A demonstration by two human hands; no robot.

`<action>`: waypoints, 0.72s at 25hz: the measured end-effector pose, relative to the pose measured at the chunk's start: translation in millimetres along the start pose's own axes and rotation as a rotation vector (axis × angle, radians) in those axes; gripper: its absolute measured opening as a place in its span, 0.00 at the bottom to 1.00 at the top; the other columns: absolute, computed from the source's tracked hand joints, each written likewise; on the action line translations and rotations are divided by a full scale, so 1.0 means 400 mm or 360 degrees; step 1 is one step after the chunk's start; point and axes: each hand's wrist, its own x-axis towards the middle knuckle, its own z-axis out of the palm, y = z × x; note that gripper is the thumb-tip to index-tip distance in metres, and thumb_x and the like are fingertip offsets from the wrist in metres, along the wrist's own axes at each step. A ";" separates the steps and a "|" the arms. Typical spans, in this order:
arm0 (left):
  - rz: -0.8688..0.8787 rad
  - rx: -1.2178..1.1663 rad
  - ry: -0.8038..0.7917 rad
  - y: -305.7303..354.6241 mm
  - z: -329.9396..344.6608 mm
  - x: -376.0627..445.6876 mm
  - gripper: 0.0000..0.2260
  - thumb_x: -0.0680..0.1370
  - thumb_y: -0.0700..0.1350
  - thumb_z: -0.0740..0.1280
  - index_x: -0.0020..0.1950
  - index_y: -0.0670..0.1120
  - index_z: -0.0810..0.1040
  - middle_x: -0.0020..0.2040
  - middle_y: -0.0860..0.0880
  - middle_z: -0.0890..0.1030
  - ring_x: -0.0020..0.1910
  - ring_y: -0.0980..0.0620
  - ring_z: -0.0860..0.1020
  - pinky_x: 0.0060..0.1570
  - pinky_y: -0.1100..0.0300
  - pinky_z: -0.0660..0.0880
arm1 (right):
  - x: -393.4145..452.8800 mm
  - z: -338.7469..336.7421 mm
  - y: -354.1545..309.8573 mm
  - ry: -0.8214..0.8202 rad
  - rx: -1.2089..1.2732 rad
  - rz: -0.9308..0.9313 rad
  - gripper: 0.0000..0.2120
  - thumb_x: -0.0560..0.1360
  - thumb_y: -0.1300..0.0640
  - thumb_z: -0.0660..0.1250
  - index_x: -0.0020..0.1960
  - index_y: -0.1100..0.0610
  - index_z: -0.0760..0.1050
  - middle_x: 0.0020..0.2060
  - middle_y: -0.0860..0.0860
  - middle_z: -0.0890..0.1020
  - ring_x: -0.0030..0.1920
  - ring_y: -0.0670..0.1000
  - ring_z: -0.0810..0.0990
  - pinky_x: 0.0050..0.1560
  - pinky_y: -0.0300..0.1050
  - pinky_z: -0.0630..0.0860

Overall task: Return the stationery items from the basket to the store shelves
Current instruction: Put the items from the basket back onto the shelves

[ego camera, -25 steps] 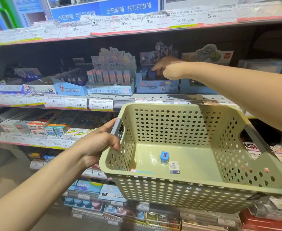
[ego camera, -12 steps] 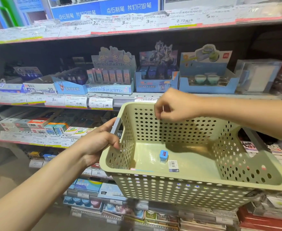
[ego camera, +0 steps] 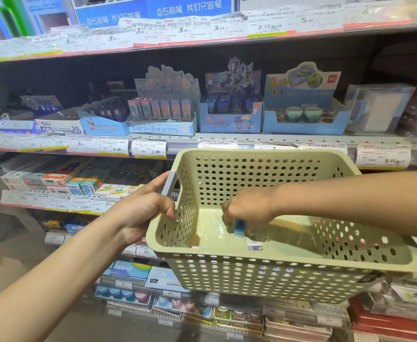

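Nearly done: basket (ego camera: 271,265) almost emptied, left hand (ego camera: 143,208) gripping its left-edge handle, right hand (ego camera: 248,209) fingers pinching the small blue item (ego camera: 239,228) on the basket floor near the front edge, barcode sticker (ego camera: 255,244) beside it, shelf (ego camera: 227,140) return pending.

Store aisle seen from above the arms. The left hand (ego camera: 145,208) grips the grey handle (ego camera: 169,185) of a pale green perforated basket (ego camera: 264,275), held in front of the shelves (ego camera: 276,139). The right hand (ego camera: 248,209) reaches down inside the basket, fingers pinching a small blue item (ego camera: 239,228) at the floor; a barcode label (ego camera: 255,245) lies just beside it. Behind, display boxes (ego camera: 163,127) of stationery line the middle shelf above price tags (ego camera: 148,150).
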 end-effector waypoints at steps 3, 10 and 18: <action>-0.0004 -0.0015 0.0003 0.000 0.002 -0.004 0.35 0.67 0.22 0.50 0.56 0.55 0.78 0.41 0.39 0.78 0.28 0.44 0.78 0.28 0.52 0.77 | 0.010 0.014 0.000 0.0041 -0.0055 -0.0020 0.16 0.73 0.63 0.65 0.59 0.54 0.75 0.55 0.52 0.77 0.52 0.54 0.78 0.38 0.42 0.65; -0.0011 -0.0046 0.0006 0.003 0.006 -0.014 0.34 0.67 0.22 0.49 0.58 0.53 0.76 0.31 0.41 0.78 0.22 0.45 0.76 0.21 0.57 0.75 | -0.020 -0.038 0.037 0.0166 0.0425 0.0027 0.06 0.74 0.57 0.67 0.50 0.57 0.75 0.47 0.52 0.79 0.44 0.53 0.77 0.40 0.45 0.71; -0.0031 -0.0035 0.0071 -0.002 0.003 -0.015 0.36 0.67 0.22 0.49 0.62 0.54 0.75 0.32 0.41 0.79 0.23 0.45 0.77 0.21 0.58 0.74 | -0.130 -0.195 0.178 0.0938 0.1167 0.0184 0.12 0.78 0.57 0.63 0.59 0.58 0.76 0.49 0.48 0.81 0.46 0.47 0.81 0.49 0.38 0.78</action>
